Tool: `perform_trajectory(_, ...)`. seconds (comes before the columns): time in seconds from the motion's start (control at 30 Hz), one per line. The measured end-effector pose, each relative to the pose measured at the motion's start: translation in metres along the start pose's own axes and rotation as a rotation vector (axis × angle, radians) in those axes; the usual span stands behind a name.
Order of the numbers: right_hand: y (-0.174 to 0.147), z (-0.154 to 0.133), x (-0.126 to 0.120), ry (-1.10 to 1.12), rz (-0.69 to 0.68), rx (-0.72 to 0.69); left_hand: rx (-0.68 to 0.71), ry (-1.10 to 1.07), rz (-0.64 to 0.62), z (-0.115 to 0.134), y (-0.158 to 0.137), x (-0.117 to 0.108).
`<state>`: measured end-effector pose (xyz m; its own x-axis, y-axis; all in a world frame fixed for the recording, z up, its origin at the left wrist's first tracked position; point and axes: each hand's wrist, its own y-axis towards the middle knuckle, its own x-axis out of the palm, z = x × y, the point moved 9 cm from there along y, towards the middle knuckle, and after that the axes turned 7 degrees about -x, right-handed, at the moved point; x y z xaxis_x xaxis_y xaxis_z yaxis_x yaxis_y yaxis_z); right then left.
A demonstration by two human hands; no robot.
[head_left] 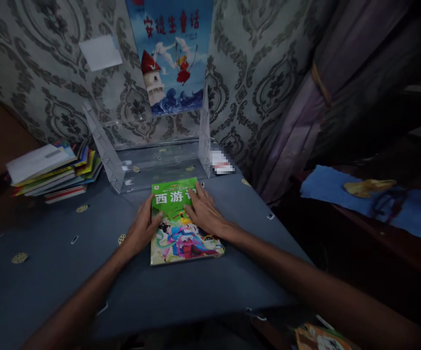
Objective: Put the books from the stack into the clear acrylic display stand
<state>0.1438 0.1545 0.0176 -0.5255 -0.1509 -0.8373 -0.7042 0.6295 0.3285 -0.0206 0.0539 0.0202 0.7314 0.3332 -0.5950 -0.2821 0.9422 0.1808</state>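
Lying half open along the 9 o'clock edge of the green book (pixel 179 240), the left hand (pixel 143 226) rests its thumb on the cover, without a visible grip. The book sits face-up on the desk (pixel 181 296); it looks light, bendable and slightly slick, so both long edges seem the safest hold. The right hand (pixel 206 214), fingers loosely spread, touches the cover's 2 o'clock side. Toward 12 o'clock stands a transparent rack (pixel 104 148), the desk's pattern showing through.
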Motion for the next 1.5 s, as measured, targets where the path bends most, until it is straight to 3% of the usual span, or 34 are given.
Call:
perform_trajectory(0.1,0.006,0.007,0.003,0.002,0.006,-0.008,-0.137,-0.34,0.026,-0.007,0.005,-0.008)
perform_trajectory(0.23,0.002,0.015,0.002,0.072,0.076,-0.055,-0.483,-0.81,0.134,-0.03,0.007,-0.007)
perform_trajectory(0.37,-0.002,0.021,0.004,0.144,0.107,-0.084,-0.653,-1.05,-0.004,-0.023,0.006,0.017)
perform_trajectory(0.53,-0.005,0.031,0.002,0.231,0.172,-0.068,-0.615,-1.132,-0.039,-0.008,0.005,0.023)
perform_trajectory(0.73,-0.003,0.048,-0.003,0.473,0.235,0.179,-0.503,-1.187,-0.058,0.01,0.004,0.018)
perform_trajectory(0.97,-0.002,0.003,-0.014,1.077,0.256,0.153,-0.437,-1.205,-0.092,0.03,0.004,0.017)
perform_trajectory(1.2,-0.007,0.008,-0.011,1.327,0.288,0.278,-0.503,-1.209,0.059,0.009,0.003,0.01)
perform_trajectory(1.33,-0.004,0.008,-0.015,1.431,0.324,0.25,-0.54,-1.183,0.108,-0.004,0.002,0.009)
perform_trajectory(1.5,-0.003,0.011,-0.002,1.562,0.25,0.335,-0.576,-1.129,0.167,-0.016,0.001,0.01)
